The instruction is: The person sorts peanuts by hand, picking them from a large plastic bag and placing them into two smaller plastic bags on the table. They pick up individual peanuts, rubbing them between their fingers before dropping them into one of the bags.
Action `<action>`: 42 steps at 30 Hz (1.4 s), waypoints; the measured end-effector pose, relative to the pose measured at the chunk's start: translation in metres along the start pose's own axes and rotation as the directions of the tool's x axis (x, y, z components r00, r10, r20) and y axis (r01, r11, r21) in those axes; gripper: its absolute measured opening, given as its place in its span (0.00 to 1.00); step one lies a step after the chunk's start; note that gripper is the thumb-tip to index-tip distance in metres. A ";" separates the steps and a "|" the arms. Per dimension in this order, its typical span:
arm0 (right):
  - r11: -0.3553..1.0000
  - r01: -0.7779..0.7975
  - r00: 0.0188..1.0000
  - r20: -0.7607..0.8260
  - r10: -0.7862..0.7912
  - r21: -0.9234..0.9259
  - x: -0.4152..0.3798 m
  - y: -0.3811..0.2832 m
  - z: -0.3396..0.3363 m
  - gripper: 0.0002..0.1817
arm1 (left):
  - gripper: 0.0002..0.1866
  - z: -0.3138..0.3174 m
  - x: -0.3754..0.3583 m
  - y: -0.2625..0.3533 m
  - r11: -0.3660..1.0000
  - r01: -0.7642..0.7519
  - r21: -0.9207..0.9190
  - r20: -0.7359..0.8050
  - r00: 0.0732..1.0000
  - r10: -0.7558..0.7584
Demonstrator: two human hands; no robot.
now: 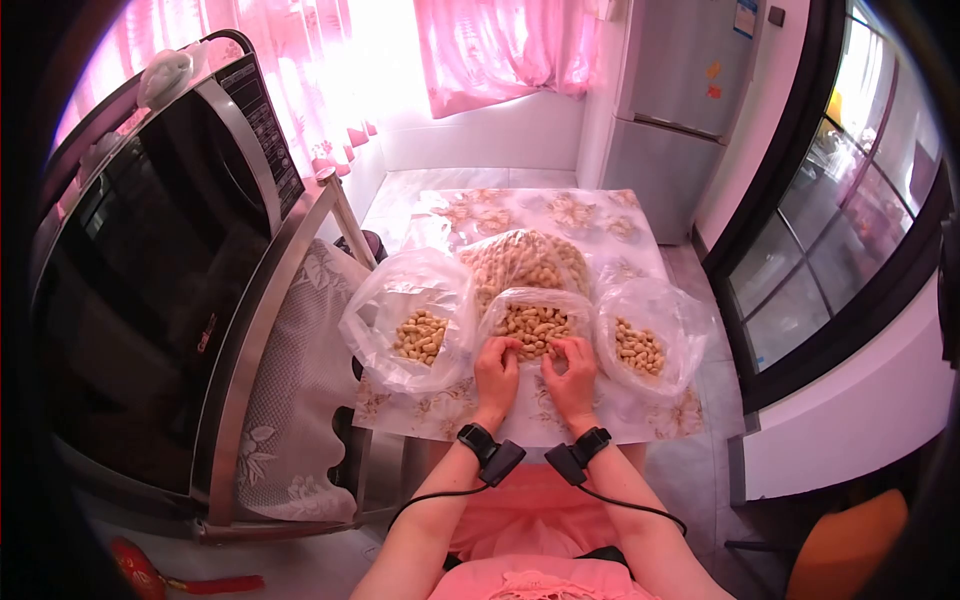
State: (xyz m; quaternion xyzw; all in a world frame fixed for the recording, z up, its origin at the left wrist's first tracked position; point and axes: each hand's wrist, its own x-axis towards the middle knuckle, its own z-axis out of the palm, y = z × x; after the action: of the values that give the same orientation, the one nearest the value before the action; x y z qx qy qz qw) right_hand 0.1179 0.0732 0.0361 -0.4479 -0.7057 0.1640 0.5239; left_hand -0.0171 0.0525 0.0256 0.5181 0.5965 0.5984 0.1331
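Both hands meet the front of a clear plastic bag (489, 322) with unshelled peanuts (535, 324) in it. My left hand (497, 368) has its fingers curled together at the near left of these peanuts. Opposite it, my right hand (571, 373) is closed in a pinch at the near right. Whatever lies between the fingertips is too small to make out. A larger, full bag of peanuts (525, 262) stands just behind. To the left is an open plastic bag (372, 312) with a smaller pile, and to the right another open bag (683, 325) with a similar pile.
The bags stand on a small table with a flowered cloth (445, 408). A microwave (160, 280) on a metal-framed rack stands close on my left. A fridge (665, 130) is behind at the right, beside a black-framed glass door (800, 250). An orange seat (850, 545) is low right.
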 end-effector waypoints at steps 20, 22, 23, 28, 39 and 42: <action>0.995 -0.001 1.000 -0.006 0.000 -0.097 -0.001 -0.004 0.001 0.14 | 0.04 0.001 -0.002 0.002 0.997 0.030 -0.065 0.027 0.999 -0.028; 0.985 0.065 0.998 0.006 -0.065 -0.158 0.000 -0.002 0.000 0.14 | 0.04 0.000 -0.002 0.001 0.997 0.020 -0.072 0.022 1.000 -0.018; 0.967 0.133 0.991 0.018 -0.133 -0.217 0.001 0.000 0.000 0.15 | 0.03 0.000 -0.002 0.002 0.998 0.017 -0.060 0.024 1.000 -0.016; 0.983 0.084 0.996 0.030 -0.080 -0.162 -0.002 0.005 0.003 0.16 | 0.03 -0.003 -0.001 0.008 0.998 0.024 -0.059 0.054 0.998 -0.021; 0.994 0.025 0.994 0.102 -0.036 0.106 -0.002 -0.007 -0.001 0.16 | 0.06 -0.005 -0.001 0.007 0.986 0.020 -0.165 0.180 0.984 0.011; 0.991 0.018 0.993 0.116 -0.033 0.135 -0.001 -0.005 0.001 0.15 | 0.05 -0.002 -0.001 0.004 0.988 0.022 -0.153 0.141 0.990 0.000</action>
State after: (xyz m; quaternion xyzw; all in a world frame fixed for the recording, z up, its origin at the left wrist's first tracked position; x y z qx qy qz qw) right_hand 0.1149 0.0694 0.0389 -0.3922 -0.7285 0.2304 0.5122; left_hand -0.0166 0.0496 0.0290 0.5439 0.5404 0.6039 0.2178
